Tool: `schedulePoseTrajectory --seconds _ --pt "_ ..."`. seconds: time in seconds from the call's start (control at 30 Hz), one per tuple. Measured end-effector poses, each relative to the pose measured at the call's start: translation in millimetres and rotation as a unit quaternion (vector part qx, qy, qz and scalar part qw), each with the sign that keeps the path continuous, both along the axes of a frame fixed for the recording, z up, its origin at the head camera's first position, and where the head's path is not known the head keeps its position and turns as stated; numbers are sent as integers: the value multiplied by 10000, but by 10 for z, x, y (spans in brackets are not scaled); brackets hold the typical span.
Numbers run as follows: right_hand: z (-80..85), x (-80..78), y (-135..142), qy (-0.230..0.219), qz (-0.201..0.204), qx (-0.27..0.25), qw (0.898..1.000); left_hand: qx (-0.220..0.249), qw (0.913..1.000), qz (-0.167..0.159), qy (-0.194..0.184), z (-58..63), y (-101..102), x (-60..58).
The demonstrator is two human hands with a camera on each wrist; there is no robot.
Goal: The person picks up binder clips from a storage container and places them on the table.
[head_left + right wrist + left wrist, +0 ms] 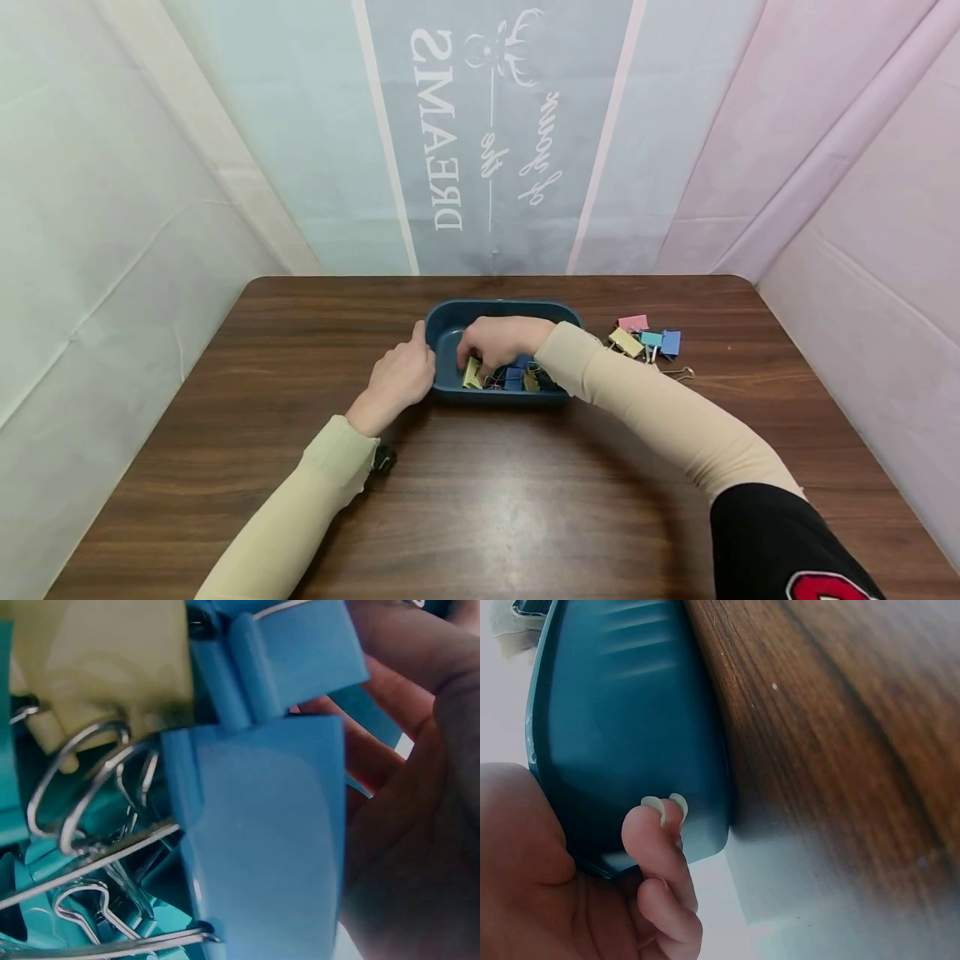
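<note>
A dark teal plastic bin stands near the table's far side, with yellow, blue and teal binder clips in its right part. My left hand grips the bin's left end. In the left wrist view its bent fingers rest against the outer wall. My right hand reaches down into the bin with bent fingers, beside a yellow binder clip. The right wrist view shows a large blue binder clip close in front of the palm; cannot tell whether the hidden fingertips hold a clip.
On the wooden table, right of the bin, lies a small pile of binder clips: a pink clip, a yellow clip, a teal clip and a blue clip. A printed cloth hangs behind the table.
</note>
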State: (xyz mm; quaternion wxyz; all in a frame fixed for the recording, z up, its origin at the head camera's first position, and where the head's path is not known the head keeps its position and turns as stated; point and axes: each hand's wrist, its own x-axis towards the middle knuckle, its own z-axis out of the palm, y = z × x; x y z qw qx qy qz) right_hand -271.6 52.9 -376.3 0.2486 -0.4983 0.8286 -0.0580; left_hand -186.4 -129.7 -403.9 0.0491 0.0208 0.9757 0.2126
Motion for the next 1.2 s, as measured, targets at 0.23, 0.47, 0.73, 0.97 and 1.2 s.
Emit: schedulePoseTrajectory --seconds 0.23,0.47,0.73,0.97,1.2 --pt "-22 -1 -10 116 -77 -218 9997 6 10000 -1 -38 10 6 3" --pt "-47 -30 6 123 -283 -507 9982 41 10000 -5 23 15 7 11" --pt "-17 -75 76 -397 -486 -1192 9909 60 10000 42 11 5 5 10" --pt "73 -85 134 28 -515 -1957 9793 27 10000 31 -3 10 3 -4" --pt "118 -106 188 114 -859 -2523 9638 53 9999 59 -89 11 0 -3"
